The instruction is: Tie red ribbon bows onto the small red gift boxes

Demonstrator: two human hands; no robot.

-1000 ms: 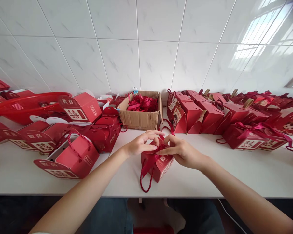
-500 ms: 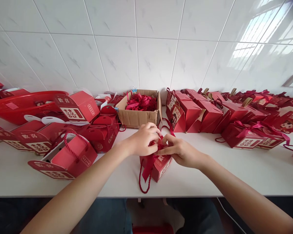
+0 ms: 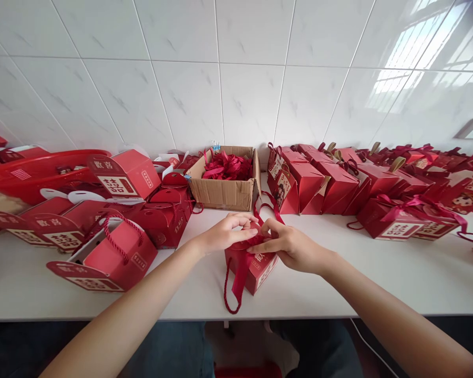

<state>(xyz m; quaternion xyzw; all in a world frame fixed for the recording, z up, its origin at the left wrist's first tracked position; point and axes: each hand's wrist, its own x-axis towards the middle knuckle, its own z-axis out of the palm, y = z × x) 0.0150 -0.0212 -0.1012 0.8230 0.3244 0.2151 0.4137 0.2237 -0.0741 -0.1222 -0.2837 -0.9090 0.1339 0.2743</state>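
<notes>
"How far has the wrapping got?"

"About midway, I'd judge. The red box [image 3: 258,275] stands on the tabletop [image 3: 319,294] between the person's hands, near the front edge. A wide red ribbon [image 3: 242,270] lies across its top, one tail hanging down the near side beside a loop of twisted cord [image 3: 232,313]. I see no finished bow, though fingers cover the middle."

"Anything that looks done?"

"Off to the right, a box with a bow [image 3: 400,231] seems complete. On the left, a box with a cord handle [image 3: 114,257] has a gap in its top and no ribbon that I can see. More ribbon sits heaped in the carton [image 3: 220,191] behind."

"And the hands?"

"The left hand [image 3: 228,232] is over the box top, fingers bent, thumb and fingertips only narrowly apart at the ribbon. The right hand [image 3: 295,247] comes in from the other side, forefinger and thumb curved around a small gap, tips at the ribbon too."

"Are they pinching it?"

"I can't make that out for either one; the fingertips and the ribbon overlap too much."
</notes>
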